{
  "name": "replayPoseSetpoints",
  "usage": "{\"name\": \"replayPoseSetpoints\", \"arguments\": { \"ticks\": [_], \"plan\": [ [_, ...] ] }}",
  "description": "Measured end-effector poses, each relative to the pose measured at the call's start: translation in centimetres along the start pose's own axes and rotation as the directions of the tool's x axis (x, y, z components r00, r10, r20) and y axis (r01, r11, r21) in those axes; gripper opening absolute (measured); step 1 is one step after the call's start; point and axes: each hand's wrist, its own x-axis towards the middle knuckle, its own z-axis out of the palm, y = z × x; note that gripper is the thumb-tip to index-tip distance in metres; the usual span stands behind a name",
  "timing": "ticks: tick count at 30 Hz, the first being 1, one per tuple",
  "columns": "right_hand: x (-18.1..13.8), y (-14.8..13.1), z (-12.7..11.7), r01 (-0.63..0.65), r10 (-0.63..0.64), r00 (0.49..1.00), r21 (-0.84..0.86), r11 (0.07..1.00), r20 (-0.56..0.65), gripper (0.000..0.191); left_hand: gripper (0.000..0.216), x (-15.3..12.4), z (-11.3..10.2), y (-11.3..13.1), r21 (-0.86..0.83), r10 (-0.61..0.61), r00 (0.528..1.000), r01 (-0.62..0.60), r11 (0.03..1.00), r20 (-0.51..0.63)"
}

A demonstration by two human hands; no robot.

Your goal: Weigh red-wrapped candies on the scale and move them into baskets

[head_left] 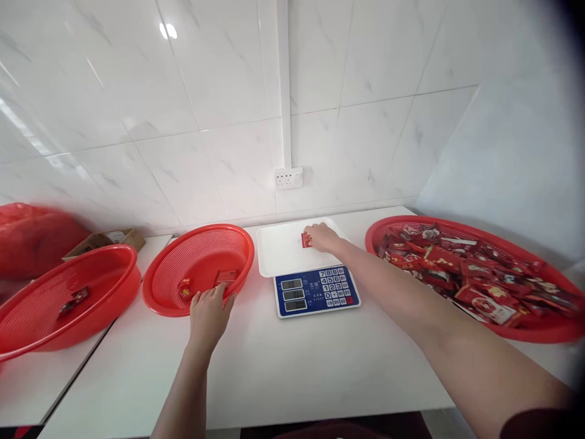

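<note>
My right hand (pixel 322 236) reaches over the white tray of a digital scale (pixel 315 291) and pinches a small red packet (pixel 306 240) on the tray. My left hand (pixel 209 311) lies over the near rim of the middle red basket (pixel 197 268), fingers stretched toward a red packet (pixel 226 276) inside; I cannot tell whether they touch it. A second small packet (pixel 185 288) lies in that basket too.
A wide red basket (pixel 539 332) at the right is heaped with several red packets. Another red basket (pixel 64 305) on the left holds one or two packets. A cardboard box (pixel 107 239) and a red bag (pixel 31 241) sit behind it. A wall socket (pixel 288 178) is above the scale.
</note>
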Motion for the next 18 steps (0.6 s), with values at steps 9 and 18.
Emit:
{"name": "replayPoseSetpoints", "arguments": {
  "ticks": [9, 18],
  "plan": [
    [-1.0, -11.2, -1.3, 0.231, -0.174, 0.969, 0.379, 0.896, -0.177, 0.053, 0.036, 1.5, 0.6, 0.6, 0.137, 0.050, 0.998, -0.044, 0.990, -0.041],
    [-9.4, -3.9, -3.6, 0.324, -0.313, 0.939, 0.058, 0.944, -0.145, 0.054, 0.043, 7.0, 0.6, -3.2, 0.345, -0.152, 0.988, 0.133, 0.929, 0.029]
  ]
}}
